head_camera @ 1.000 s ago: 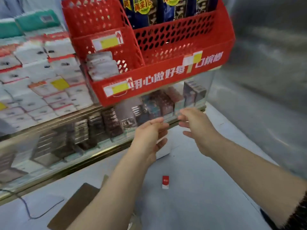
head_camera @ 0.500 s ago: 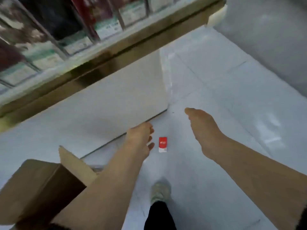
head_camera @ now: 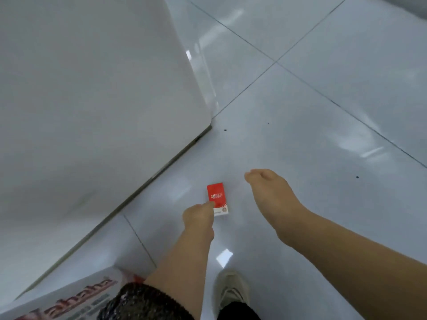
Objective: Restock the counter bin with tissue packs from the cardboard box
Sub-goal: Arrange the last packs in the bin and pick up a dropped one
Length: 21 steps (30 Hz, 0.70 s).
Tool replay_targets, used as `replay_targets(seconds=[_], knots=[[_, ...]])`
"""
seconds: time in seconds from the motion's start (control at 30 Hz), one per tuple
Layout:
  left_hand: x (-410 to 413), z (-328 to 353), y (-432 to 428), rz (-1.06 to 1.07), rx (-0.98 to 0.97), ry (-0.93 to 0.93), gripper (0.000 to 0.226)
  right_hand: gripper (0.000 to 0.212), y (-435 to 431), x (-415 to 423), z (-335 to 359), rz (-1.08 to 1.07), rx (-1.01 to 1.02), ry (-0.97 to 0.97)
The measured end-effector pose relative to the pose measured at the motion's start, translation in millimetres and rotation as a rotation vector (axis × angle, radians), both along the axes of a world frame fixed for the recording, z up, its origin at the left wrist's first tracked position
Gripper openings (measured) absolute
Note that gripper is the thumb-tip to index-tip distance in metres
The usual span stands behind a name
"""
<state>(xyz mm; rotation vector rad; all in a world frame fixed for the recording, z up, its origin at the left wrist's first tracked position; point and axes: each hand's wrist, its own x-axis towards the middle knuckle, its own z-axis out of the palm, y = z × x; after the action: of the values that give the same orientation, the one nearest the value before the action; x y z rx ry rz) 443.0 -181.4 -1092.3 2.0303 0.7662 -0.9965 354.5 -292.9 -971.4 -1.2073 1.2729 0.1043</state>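
Note:
A small red and white tissue pack point(head_camera: 217, 197) lies flat on the tiled floor. My left hand point(head_camera: 199, 217) reaches down to it, fingertips over its lower left edge; the fingers are foreshortened, so a grip cannot be made out. My right hand point(head_camera: 269, 192) hangs to the right of the pack, fingers pointing down and relaxed, holding nothing. The cardboard box point(head_camera: 69, 301), white with red lettering, shows at the bottom left, partly behind my left sleeve. The counter bin is out of view.
The white counter base point(head_camera: 92, 88) fills the left side and meets the floor along a dark seam. My shoe point(head_camera: 231, 289) stands below the pack. Glossy floor tiles point(head_camera: 323, 112) stretch to the right.
My view dropped from the red counter bins to the floor. Both hands came down, and the left one moved onto the red pack.

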Motion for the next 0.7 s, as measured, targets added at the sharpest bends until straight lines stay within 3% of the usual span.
replay_targets(seconds=[0.17, 0.33, 0.43, 0.57, 0.7], knots=[[11, -65, -10, -0.137, 0.066, -0.104, 0.020, 0.042, -8, 15, -47, 0.027, -0.014, 0.017], [4, -112, -24, -0.383, 0.306, -0.116, 0.060, 0.041, -18, 14, -78, 0.084, -0.059, 0.026], [0, -122, -29, -0.411, 0.392, -0.185, 0.069, 0.042, -25, 14, -85, 0.113, -0.096, 0.047], [4, -117, -31, -0.330, 0.111, -0.179, 0.039, 0.042, -35, 27, -76, 0.090, -0.135, 0.027], [17, -52, -45, -0.202, -0.231, -0.246, 0.026, 0.042, -30, 45, -39, 0.069, -0.147, -0.051]])
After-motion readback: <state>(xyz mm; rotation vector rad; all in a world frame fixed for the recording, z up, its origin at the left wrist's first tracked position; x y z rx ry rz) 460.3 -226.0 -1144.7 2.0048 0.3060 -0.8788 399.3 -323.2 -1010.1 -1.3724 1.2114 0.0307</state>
